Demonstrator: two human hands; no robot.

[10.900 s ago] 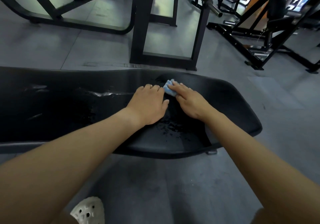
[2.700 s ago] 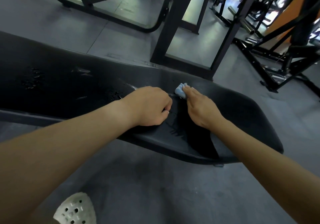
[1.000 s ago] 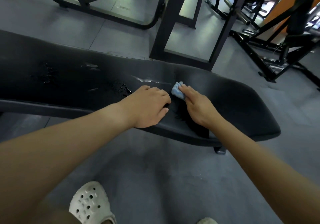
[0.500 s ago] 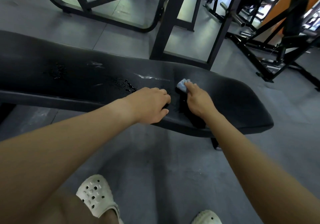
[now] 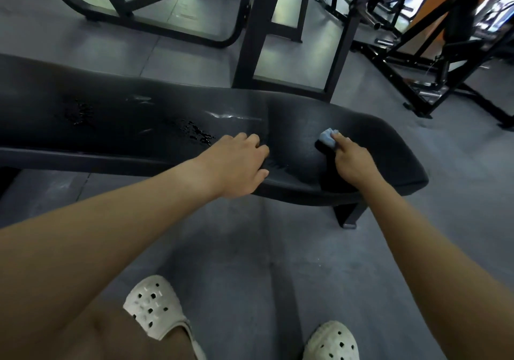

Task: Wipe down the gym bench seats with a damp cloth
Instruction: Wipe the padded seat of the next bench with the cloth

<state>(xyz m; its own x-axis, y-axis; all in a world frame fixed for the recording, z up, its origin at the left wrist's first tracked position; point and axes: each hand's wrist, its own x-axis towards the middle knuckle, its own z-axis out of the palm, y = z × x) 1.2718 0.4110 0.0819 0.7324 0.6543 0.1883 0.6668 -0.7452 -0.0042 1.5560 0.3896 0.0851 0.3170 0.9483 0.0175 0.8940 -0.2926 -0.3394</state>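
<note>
Our right grip (image 5: 351, 162) pinches the small blue cloth (image 5: 327, 138) down on the right end of the black tabletop (image 5: 389, 154), and our left grip (image 5: 239, 162) rests to its left, fingers bent, seeming to hold nothing, beside water drops (image 5: 198, 134).

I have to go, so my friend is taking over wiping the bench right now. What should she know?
The left hand rests on the bench seat, fingers loosely bent, holding nothing.
The right hand pinches a bunched blue cloth and presses it on the seat, toward its right end.
Done: a wet streak just beyond the left hand suggests the middle has had a pass.
Left: water droplets sit to the left of the left hand, with another wet patch farther left. Wipe those, and probably the right end past the cloth too.
</note>
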